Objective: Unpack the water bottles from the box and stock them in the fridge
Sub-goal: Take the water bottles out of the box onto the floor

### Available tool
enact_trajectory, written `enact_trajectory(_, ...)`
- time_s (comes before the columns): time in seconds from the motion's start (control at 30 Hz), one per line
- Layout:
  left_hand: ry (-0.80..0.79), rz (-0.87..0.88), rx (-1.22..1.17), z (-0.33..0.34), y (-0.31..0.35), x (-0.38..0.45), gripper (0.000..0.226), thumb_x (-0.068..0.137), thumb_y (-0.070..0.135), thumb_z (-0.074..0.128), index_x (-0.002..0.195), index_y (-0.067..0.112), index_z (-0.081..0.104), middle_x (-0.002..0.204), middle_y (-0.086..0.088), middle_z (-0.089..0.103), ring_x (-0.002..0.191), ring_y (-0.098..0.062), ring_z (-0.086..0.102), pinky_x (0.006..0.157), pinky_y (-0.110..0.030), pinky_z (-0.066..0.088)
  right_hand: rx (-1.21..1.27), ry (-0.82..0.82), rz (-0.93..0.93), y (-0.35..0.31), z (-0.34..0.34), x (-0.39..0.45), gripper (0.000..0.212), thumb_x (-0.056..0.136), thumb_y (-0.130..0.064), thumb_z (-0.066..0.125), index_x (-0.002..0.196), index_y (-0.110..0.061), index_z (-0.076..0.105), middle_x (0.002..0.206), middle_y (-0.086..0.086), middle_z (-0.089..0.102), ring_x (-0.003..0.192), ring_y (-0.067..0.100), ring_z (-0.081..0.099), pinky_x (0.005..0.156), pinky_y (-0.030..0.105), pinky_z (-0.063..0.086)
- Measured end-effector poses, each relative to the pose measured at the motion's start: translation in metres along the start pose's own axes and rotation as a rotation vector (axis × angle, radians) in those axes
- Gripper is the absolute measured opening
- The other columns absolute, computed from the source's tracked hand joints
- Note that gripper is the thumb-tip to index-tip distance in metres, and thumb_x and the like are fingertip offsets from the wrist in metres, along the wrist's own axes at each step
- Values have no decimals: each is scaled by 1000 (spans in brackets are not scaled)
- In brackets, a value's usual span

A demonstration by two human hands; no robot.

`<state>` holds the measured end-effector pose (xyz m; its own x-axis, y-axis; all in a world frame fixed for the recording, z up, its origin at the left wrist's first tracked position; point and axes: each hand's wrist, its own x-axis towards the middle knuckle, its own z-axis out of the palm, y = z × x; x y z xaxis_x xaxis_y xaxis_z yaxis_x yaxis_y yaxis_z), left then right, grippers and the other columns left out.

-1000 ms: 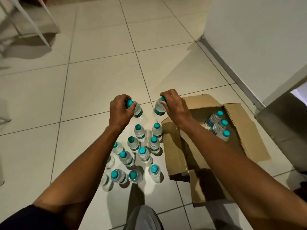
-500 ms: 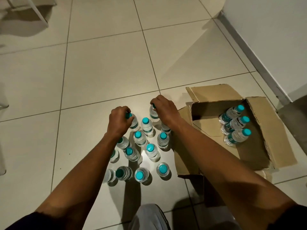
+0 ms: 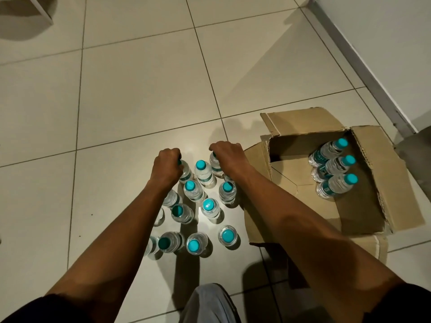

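Observation:
Several small clear water bottles (image 3: 211, 208) with teal caps stand upright in a cluster on the tiled floor. At the far edge of the cluster, my left hand (image 3: 166, 167) grips the top of one bottle (image 3: 185, 171). My right hand (image 3: 227, 156) grips the top of another bottle (image 3: 216, 165), and both bottles stand on the floor. To the right sits an open cardboard box (image 3: 363, 206) with three bottles (image 3: 333, 164) leaning in its far corner. The fridge is out of view.
A white wall with a grey skirting (image 3: 363, 73) runs along the right. A grey surface (image 3: 417, 155) shows at the right edge beyond the box. A white furniture leg (image 3: 44, 16) stands at the top left. My knee (image 3: 210, 304) is at the bottom.
Both hands have lowered their bottles from above the floor down to the far edge of the cluster. The view has tilted down and shifted.

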<state>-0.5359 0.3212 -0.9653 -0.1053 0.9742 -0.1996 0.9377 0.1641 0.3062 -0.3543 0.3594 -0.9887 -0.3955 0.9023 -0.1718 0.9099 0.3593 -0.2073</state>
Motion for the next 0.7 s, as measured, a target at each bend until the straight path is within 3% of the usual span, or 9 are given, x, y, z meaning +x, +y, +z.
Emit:
enact_trajectory(0.13, -37, -4, 3, -8, 6, 0, 41, 93, 26, 64, 126, 4, 56, 119, -18, 63, 104, -32, 61, 79, -32, 45, 79, 46, 64, 2, -3, -5, 59, 77, -9, 80, 130, -20, 54, 124, 7, 63, 108, 29, 59, 90, 40, 48)
enact_trajectory(0.27, 70, 71, 31, -15, 24, -7, 41, 96, 35, 56, 127, 8, 56, 121, -16, 62, 108, -31, 56, 86, -40, 48, 244, 243, 102, 11, -10, -23, 40, 91, -16, 66, 129, -20, 57, 127, 5, 62, 109, 27, 57, 90, 41, 49)
enact_trajectory(0.4, 175, 173, -40, -18, 54, -13, 36, 97, 32, 55, 123, 7, 59, 120, -16, 62, 114, -32, 50, 92, -42, 43, 212, 398, 123, 33, -24, -54, 34, 93, -19, 62, 126, -20, 58, 123, 5, 63, 104, 24, 57, 83, 38, 50)
enact_trajectory(0.57, 219, 300, -150, -7, 110, -25, 31, 96, 28, 56, 116, 6, 62, 113, -15, 64, 113, -33, 49, 92, -42, 41, 126, 393, 214, 81, -37, -107, 34, 95, -19, 54, 129, -18, 55, 124, 6, 58, 105, 26, 54, 85, 42, 49)
enact_trajectory(0.7, 194, 418, -177, 14, 162, -39, 30, 95, 30, 57, 116, 8, 63, 110, -12, 63, 108, -29, 49, 89, -39, 41, 63, 374, 302, 126, -43, -149, 37, 97, -22, 54, 133, -18, 50, 128, 5, 53, 107, 23, 52, 88, 38, 48)
